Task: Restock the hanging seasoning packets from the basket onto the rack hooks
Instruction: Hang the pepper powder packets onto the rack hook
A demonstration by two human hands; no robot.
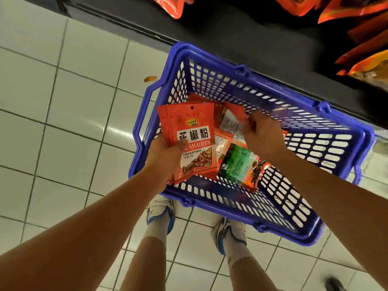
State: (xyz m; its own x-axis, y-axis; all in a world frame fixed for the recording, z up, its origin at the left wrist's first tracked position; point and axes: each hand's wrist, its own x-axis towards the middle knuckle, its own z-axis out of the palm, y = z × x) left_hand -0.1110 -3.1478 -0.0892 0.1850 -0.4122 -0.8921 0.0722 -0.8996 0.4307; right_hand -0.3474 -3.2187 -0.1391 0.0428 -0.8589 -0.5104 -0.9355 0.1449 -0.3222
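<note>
Left hand (168, 153) gripped a small stack of red packets (190, 139), thumb pressed across the front, hang hole up top. Right hand (263, 136) was down in the basket, fingers curled on another red packet (232, 120), pinching its edge; exact finger contact partly hidden by the hand itself. More packets lay loose on the basket floor, including a green-and-red one (241, 165) just right of the held stack.

To do this step well, my read: lift the right-hand packet clear of the pile without dragging neighbours, turn it face-up with the hole at the same end as the others, then slide it onto the left-hand stack so the holes line up. Aligned holes should make hooking easier later. Thin foil-like pouches probably slip, so the left thumb needs firm pressure.

Near: two legs, white socks, white-and-blue shoes (161, 215) on the floor. The blue basket (210, 201) sat on the floor just beyond the feet, pushed against a dark shelf base (231, 34). Floor (63, 122) was white tile with dark grout; a small orange scrap (150, 78) lay left of the basket. Far and upper right: red and orange packets already hanging (357, 55), hooks themselves not visible.
</note>
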